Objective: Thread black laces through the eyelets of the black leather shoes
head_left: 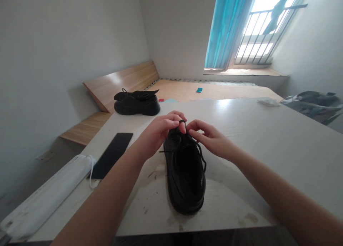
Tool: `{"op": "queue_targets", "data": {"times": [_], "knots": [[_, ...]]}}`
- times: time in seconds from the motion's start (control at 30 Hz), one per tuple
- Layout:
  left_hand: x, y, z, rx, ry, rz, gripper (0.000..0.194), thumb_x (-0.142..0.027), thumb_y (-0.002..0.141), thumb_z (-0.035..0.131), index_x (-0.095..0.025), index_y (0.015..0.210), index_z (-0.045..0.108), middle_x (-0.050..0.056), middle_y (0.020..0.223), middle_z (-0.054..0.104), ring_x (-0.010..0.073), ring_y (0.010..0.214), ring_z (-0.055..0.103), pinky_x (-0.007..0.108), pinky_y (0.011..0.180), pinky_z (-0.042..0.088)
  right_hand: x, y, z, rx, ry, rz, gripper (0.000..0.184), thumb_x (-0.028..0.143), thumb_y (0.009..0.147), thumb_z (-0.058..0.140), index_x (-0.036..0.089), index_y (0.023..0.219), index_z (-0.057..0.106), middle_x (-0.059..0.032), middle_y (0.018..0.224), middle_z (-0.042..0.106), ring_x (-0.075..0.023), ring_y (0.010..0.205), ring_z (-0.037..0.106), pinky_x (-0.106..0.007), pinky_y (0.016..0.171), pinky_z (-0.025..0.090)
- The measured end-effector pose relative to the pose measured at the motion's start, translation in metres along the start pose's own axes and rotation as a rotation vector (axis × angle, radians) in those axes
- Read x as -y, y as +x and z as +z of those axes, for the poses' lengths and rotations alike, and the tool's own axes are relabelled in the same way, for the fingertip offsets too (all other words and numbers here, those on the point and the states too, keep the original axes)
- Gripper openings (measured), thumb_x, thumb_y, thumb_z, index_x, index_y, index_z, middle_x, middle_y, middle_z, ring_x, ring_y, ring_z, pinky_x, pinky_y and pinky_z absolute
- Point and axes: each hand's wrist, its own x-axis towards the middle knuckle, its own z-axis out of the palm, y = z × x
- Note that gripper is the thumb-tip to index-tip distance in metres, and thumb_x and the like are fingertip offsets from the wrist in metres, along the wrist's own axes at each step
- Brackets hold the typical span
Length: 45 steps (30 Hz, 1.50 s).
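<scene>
A black lace-up shoe (171,183) stands upright on the white table, its heel toward me and its opening facing up. At its front my left hand (166,126) has a dark shoelace (182,121) looped over its fingers, which are bent together. My right hand (210,137) pinches the lace on the right side of the shoe's tongue. A loose lace end hangs down along the right side of the opening, and another short end sticks out to the left. The toe is mostly hidden behind my hands.
More black footwear (136,105) sits at the table's far left. Left of my arm lie a dark phone-like slab (114,155) and a long white case (50,196) with a cord. A clear plastic piece (268,102) rests at the far right edge of the white table (262,142).
</scene>
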Motion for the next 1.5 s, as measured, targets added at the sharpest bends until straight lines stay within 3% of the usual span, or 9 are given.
{"op": "queue_targets", "data": {"times": [0.13,0.2,0.37,0.53,0.7,0.83,1.07,1.27,1.5], "knots": [[-0.009,-0.007,-0.002,0.075,-0.274,0.064,0.031,-0.034,0.08,0.053,-0.019,0.055,0.06,0.005,0.08,0.053,0.019,0.087,0.055,0.033,0.087,0.048,0.0,-0.003,-0.002,-0.003,-0.29,-0.202,0.028,0.037,0.099,0.041,0.023,0.105,0.065,-0.0061,0.101,0.056,-0.018,0.098,0.053,-0.036,0.091,0.043],[-0.014,-0.01,-0.004,0.049,-0.341,0.047,0.041,-0.043,0.079,0.053,-0.019,0.046,0.049,0.004,0.072,0.049,0.0174,0.075,0.055,0.034,0.077,0.052,0.001,-0.004,-0.003,-0.011,-0.368,-0.23,0.029,0.036,0.1,0.039,0.023,0.105,0.065,-0.0057,0.1,0.055,-0.0174,0.094,0.054,-0.035,0.089,0.043],[-0.019,-0.009,-0.007,-0.114,-0.08,-0.212,0.067,-0.073,0.073,0.042,-0.02,0.038,0.021,0.008,0.061,0.047,0.0194,0.061,0.053,0.036,0.052,0.051,0.001,-0.003,-0.001,-0.036,-0.304,-0.179,0.021,0.033,0.099,0.041,0.021,0.103,0.058,-0.0051,0.101,0.055,-0.0152,0.088,0.055,-0.029,0.072,0.047],[0.003,0.004,-0.002,-0.202,0.388,-0.191,0.03,-0.036,0.081,0.044,-0.02,0.056,0.047,0.003,0.067,0.054,0.0168,0.067,0.053,0.033,0.065,0.047,-0.002,-0.003,-0.004,-0.018,-0.157,-0.041,0.012,0.031,0.091,0.05,0.02,0.086,0.052,-0.0037,0.092,0.054,-0.0155,0.083,0.051,-0.027,0.067,0.045],[0.026,0.005,0.002,-0.283,1.117,-0.206,0.018,-0.034,0.082,0.05,-0.02,0.073,0.056,0.002,0.073,0.059,0.018,0.069,0.051,0.032,0.062,0.035,-0.003,0.0,-0.006,0.056,-0.037,-0.002,0.012,0.031,0.086,0.052,0.02,0.082,0.054,-0.0029,0.091,0.05,-0.0149,0.081,0.049,-0.029,0.068,0.044],[0.028,0.003,0.006,-0.255,1.183,-0.157,0.016,-0.029,0.084,0.048,-0.021,0.071,0.052,0.002,0.077,0.059,0.0188,0.075,0.053,0.031,0.065,0.036,-0.003,0.0,-0.004,-0.047,-0.177,-0.135,0.007,0.022,0.085,0.049,0.021,0.079,0.049,-0.0024,0.089,0.049,-0.0152,0.082,0.05,-0.03,0.074,0.045],[0.029,0.003,0.008,-0.245,1.136,-0.117,0.006,-0.024,0.082,0.049,-0.022,0.077,0.049,0.001,0.079,0.058,0.0194,0.077,0.053,0.032,0.067,0.038,0.003,0.001,-0.005,-0.256,-0.706,-0.306,0.007,0.023,0.093,0.045,0.021,0.089,0.051,-0.0103,0.1,0.055,-0.0243,0.096,0.052,-0.038,0.075,0.043],[0.028,0.003,0.009,-0.226,1.123,-0.068,0.006,-0.021,0.081,0.049,-0.022,0.075,0.047,0.001,0.082,0.06,0.02,0.081,0.053,0.032,0.07,0.04,0.0,0.0,-0.011,-0.095,-0.368,-0.26,0.014,0.03,0.093,0.052,0.021,0.085,0.059,-0.0059,0.091,0.059,-0.0201,0.09,0.053,-0.034,0.074,0.046],[0.028,0.005,0.007,-0.223,1.096,-0.085,0.009,-0.023,0.08,0.05,-0.021,0.071,0.049,0.001,0.079,0.058,0.0195,0.08,0.053,0.032,0.071,0.04,0.007,0.0,-0.008,-0.02,0.259,0.021,0.025,0.041,0.086,0.058,0.019,0.074,0.06,-0.0035,0.083,0.054,-0.0173,0.083,0.05,-0.034,0.08,0.043]]}}
